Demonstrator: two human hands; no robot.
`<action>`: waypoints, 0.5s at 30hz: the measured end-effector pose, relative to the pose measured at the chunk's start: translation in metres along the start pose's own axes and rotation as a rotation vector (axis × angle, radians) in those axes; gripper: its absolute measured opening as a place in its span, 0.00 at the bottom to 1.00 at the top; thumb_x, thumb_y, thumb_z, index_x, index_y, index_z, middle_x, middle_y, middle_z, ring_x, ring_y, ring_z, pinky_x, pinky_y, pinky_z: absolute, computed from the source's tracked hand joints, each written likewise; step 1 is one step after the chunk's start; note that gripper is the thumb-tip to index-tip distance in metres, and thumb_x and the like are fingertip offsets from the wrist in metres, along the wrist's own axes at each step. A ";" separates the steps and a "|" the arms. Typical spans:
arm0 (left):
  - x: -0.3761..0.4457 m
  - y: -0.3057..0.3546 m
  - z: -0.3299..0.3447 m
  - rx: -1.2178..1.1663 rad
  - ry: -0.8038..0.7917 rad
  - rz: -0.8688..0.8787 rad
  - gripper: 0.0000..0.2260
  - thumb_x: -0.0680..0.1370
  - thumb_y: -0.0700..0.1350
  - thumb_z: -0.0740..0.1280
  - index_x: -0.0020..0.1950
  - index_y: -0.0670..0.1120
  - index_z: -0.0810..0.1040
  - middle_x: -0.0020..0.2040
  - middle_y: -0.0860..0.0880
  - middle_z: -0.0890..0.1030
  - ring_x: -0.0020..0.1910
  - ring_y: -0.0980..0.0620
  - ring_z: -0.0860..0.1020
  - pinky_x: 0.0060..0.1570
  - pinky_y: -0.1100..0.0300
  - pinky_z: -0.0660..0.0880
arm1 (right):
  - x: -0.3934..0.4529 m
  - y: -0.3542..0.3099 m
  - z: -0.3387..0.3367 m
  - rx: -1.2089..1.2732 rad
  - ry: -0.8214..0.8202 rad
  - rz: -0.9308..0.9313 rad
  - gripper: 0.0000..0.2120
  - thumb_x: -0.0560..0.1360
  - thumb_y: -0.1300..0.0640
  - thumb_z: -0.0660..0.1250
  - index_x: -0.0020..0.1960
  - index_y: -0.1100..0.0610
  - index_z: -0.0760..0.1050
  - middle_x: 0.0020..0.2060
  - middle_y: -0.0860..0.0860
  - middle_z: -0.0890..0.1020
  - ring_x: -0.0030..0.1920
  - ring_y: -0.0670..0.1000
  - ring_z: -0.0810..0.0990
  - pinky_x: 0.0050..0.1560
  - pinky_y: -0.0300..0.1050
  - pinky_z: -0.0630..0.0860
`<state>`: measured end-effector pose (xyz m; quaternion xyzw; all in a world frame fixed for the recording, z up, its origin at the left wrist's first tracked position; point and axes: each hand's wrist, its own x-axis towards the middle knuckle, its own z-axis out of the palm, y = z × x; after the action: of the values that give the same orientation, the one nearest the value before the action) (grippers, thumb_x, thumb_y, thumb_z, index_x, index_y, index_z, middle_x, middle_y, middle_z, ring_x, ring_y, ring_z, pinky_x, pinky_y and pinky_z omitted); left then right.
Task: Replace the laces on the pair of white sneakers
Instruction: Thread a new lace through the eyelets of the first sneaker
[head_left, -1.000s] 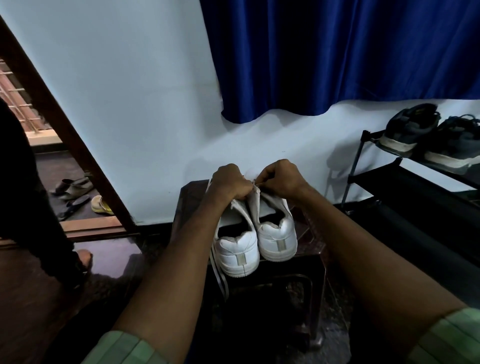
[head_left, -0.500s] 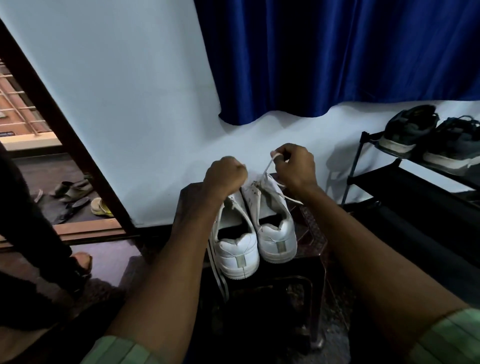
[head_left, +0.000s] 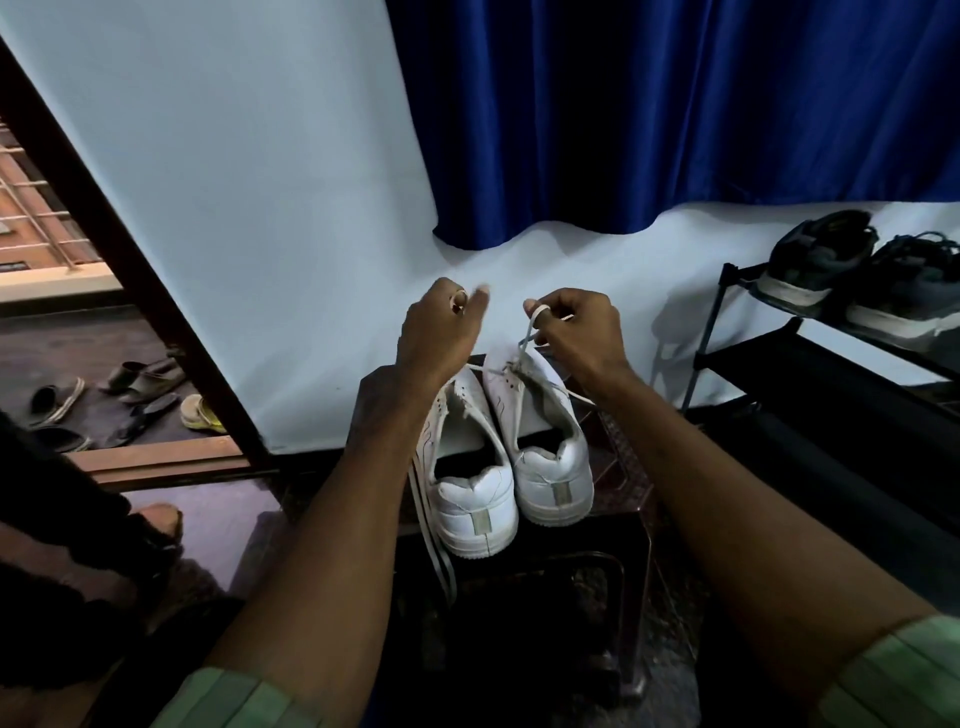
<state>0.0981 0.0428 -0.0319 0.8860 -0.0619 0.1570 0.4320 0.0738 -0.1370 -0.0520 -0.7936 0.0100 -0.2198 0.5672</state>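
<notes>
While the two white sneakers (head_left: 511, 457) stand side by side, heels toward the camera, on a dark stool (head_left: 613, 525) near the wall, the head view shows both hands raised over their far ends. The right hand (head_left: 579, 332) pinches a white lace (head_left: 527, 340) that runs taut from its fingers down into the upper eyelets of the right sneaker (head_left: 545, 447). The left hand (head_left: 439, 332) is curled, with what looks like a bit of lace looped at its fingertips, though motion blur makes that uncertain; a strand seems to lead from it toward the same shoe. The left sneaker (head_left: 467, 483) shows bare eyelets and an open tongue, and a loose lace (head_left: 434, 540) hangs off the stool's left edge beside it. By my judgement the work is at the unlacing stage: one shoe appears stripped, the other is partly undone, and all the relacing remains. On the right, a black rack (head_left: 779, 358) holds dark shoes (head_left: 862, 275).
</notes>
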 end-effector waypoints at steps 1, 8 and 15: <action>-0.003 -0.003 0.000 0.196 -0.040 0.062 0.16 0.81 0.63 0.65 0.51 0.50 0.74 0.44 0.52 0.79 0.45 0.48 0.78 0.50 0.51 0.78 | -0.002 -0.002 0.000 0.015 -0.008 -0.007 0.11 0.77 0.46 0.72 0.42 0.53 0.83 0.34 0.50 0.85 0.34 0.52 0.87 0.42 0.58 0.85; -0.010 -0.006 0.011 0.331 -0.211 0.132 0.23 0.81 0.58 0.68 0.31 0.45 0.76 0.32 0.47 0.75 0.34 0.48 0.75 0.38 0.53 0.69 | -0.001 -0.002 0.004 -0.019 -0.035 -0.081 0.05 0.76 0.53 0.75 0.42 0.52 0.85 0.34 0.48 0.85 0.34 0.48 0.86 0.45 0.56 0.85; -0.007 0.010 0.000 -0.247 -0.008 -0.092 0.20 0.85 0.56 0.62 0.41 0.44 0.74 0.36 0.47 0.77 0.38 0.47 0.79 0.37 0.58 0.76 | -0.001 0.008 0.006 -0.284 -0.108 -0.092 0.11 0.75 0.47 0.75 0.38 0.53 0.84 0.30 0.47 0.84 0.34 0.49 0.84 0.47 0.49 0.82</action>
<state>0.0891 0.0362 -0.0271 0.8284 -0.0420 0.1247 0.5444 0.0771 -0.1343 -0.0613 -0.8762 -0.0260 -0.1988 0.4382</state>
